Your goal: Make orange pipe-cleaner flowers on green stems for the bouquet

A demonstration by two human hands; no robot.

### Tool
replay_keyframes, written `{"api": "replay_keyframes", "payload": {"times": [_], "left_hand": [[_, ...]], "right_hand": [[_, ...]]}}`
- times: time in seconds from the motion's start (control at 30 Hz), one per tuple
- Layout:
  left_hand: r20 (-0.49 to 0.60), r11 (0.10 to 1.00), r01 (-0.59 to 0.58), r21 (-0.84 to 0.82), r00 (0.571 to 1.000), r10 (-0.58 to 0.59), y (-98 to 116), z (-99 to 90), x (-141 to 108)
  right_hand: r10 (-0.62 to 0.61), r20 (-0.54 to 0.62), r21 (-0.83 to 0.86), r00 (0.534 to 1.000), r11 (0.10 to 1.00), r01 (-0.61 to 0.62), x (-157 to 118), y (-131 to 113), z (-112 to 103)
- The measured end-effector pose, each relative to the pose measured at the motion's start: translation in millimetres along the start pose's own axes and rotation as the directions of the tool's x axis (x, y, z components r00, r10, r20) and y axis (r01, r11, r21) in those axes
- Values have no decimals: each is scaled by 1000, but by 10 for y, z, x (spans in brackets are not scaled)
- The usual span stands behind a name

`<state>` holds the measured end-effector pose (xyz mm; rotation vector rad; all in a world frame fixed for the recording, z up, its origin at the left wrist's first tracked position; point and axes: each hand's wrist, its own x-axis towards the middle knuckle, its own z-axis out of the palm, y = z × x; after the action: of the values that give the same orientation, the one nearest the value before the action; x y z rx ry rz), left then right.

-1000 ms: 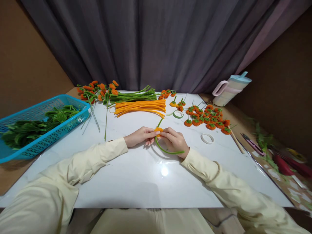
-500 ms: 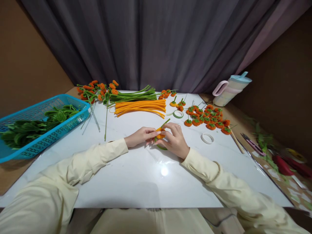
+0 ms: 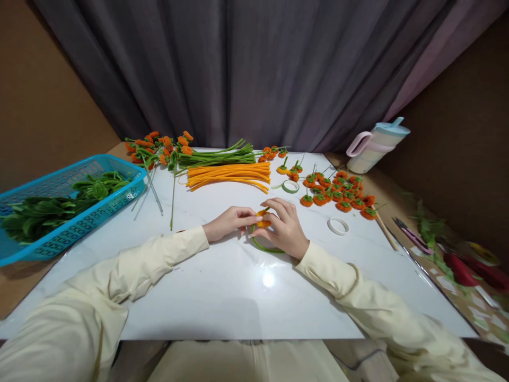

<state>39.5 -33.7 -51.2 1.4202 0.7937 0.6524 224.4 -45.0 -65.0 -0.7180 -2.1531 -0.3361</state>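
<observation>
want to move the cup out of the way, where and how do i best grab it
Take the cup by its pink handle, coming in from its left side with the right hand. The loop sticks out that way and looks open enough for fingers. I'd avoid lifting by the blue lid, since its fit can't be judged.

Dim room; glare spot on the white tabletop [image 3: 222,286], soft shadows, stretched edges, blurry right corner.
</observation>
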Motion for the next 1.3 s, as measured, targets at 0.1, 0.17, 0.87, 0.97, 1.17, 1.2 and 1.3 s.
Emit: {"api": "replay_keyframes", "payload": {"times": [0.1,0.17,0.87,0.97,1.17,1.2,1.3], "left_hand": [[-26,1000,10,-8,1000,-11,15,6,-3],[-23,1000,3,-8,1000,-3,13,8,-2],[-9,999,-23,37,1000,24,-21,-6,4],[-6,999,-22,36,1000,22,-24,-7,5],[-8,1000,-16,26,1000,16,-13,2,4],[-7,1000,-15,24,1000,15,-14,2,4],[-5,1000,-11,19,1000,11,-15,0,4]], "right_hand": [[-16,-1,-28,1000,999,16,0,-3,-6],[-21,-3,-27,1000,999,21,-2,-6,-8],[-42,-46,59,998,997,45,-31,-45,26],[-43,-51,72,998,996,47,-37,-48,34],[-34,-45,78,998,996,37,-51,-53,45],[-32,-43,76,999,996,35,-51,-54,46],[-29,-42,67,999,997,31,-47,-53,46]]}}
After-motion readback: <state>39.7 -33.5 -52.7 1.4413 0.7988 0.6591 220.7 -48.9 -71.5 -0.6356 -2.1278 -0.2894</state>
